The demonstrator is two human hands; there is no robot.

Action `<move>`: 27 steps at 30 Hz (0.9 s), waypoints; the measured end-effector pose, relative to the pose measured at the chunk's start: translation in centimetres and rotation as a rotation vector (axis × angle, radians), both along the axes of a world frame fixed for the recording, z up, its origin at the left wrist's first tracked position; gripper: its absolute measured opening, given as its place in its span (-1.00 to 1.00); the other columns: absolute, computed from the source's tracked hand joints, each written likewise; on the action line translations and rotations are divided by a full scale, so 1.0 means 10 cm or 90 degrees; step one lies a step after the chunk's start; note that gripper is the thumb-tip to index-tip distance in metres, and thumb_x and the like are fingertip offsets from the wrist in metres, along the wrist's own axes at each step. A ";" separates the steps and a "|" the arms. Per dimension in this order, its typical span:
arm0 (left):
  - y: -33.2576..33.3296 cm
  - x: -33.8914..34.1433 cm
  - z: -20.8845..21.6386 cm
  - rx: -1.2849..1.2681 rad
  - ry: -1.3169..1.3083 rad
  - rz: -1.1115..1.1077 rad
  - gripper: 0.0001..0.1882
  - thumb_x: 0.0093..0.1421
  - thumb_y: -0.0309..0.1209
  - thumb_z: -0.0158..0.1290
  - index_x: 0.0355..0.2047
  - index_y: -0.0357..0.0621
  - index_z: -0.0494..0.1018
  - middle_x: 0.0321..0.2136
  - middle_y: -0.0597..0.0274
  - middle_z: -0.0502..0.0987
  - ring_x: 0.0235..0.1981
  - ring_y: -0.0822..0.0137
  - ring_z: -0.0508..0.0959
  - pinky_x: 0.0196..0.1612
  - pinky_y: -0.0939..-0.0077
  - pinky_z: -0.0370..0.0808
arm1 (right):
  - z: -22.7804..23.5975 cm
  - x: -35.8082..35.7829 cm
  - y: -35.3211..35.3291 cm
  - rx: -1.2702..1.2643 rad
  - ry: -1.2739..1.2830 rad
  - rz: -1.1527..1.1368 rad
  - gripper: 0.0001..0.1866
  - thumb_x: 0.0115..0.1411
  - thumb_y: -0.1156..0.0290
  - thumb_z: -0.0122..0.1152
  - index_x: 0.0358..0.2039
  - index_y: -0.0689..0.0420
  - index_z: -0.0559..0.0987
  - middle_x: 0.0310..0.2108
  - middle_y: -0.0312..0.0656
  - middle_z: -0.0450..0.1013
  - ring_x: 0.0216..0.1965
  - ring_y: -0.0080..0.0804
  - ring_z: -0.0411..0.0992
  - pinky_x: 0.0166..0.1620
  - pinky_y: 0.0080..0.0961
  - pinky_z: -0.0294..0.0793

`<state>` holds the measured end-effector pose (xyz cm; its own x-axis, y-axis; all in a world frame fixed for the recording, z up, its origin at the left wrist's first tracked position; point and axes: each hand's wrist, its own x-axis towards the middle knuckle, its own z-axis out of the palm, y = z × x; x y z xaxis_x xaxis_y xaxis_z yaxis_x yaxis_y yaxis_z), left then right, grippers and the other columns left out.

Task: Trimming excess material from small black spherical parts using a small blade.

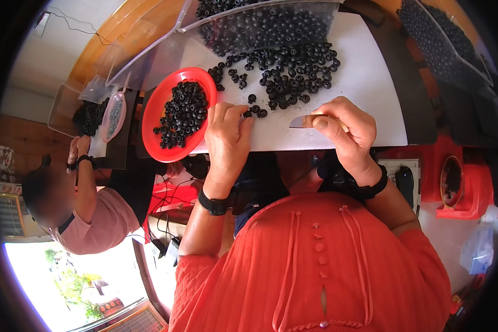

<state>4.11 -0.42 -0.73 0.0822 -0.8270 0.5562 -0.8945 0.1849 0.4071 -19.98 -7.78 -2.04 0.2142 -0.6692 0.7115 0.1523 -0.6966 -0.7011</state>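
Across the white desk lie loose black parts, apparently spread within reach of the curled left hand, which pinches one near the red plate, while the right hand wraps round a small knife, blade pointing left.

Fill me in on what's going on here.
The person's right hand holds a small knife, its blade pointing left. The left hand pinches a small black piece over the white tabletop. More pieces lie loose there, in a red dish and in a clear bin. On the left, a co-worker is at another table.
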 end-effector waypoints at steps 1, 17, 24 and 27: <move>-0.02 0.00 0.00 -0.002 -0.001 0.001 -0.75 0.14 -0.63 0.25 -0.14 -0.26 0.62 -0.24 0.06 0.56 -0.19 0.10 0.57 -0.17 0.28 0.55 | 0.01 0.01 0.00 -0.002 -0.001 0.001 -0.88 0.25 0.49 0.45 -0.31 0.28 0.69 -0.45 -0.22 0.59 -0.49 -0.48 0.46 -0.38 -0.52 0.40; 0.17 -0.05 0.15 0.098 0.107 -0.043 -0.58 0.12 -0.67 0.21 0.02 -0.20 0.58 -0.29 0.07 0.54 -0.23 0.09 0.58 -0.20 0.24 0.56 | 0.06 0.05 0.00 -0.019 0.042 -0.021 -0.88 0.22 0.45 0.47 -0.34 0.22 0.71 -0.48 -0.21 0.58 -0.50 -0.41 0.46 -0.42 -0.47 0.39; 0.12 0.01 0.19 0.116 0.129 -0.089 -0.68 0.11 -0.66 0.25 -0.10 -0.24 0.62 -0.30 0.10 0.56 -0.26 0.14 0.58 -0.21 0.32 0.54 | 0.06 0.05 -0.01 -0.041 0.062 -0.027 -0.88 0.21 0.44 0.48 -0.36 0.21 0.71 -0.51 -0.20 0.57 -0.50 -0.37 0.46 -0.41 -0.45 0.40; 0.10 0.02 0.22 0.132 0.128 -0.098 -0.75 0.12 -0.68 0.24 -0.16 -0.26 0.63 -0.32 0.11 0.55 -0.27 0.14 0.57 -0.22 0.32 0.53 | 0.04 0.06 -0.01 -0.038 0.051 -0.026 -0.88 0.20 0.44 0.49 -0.37 0.20 0.71 -0.52 -0.21 0.57 -0.50 -0.37 0.46 -0.42 -0.44 0.40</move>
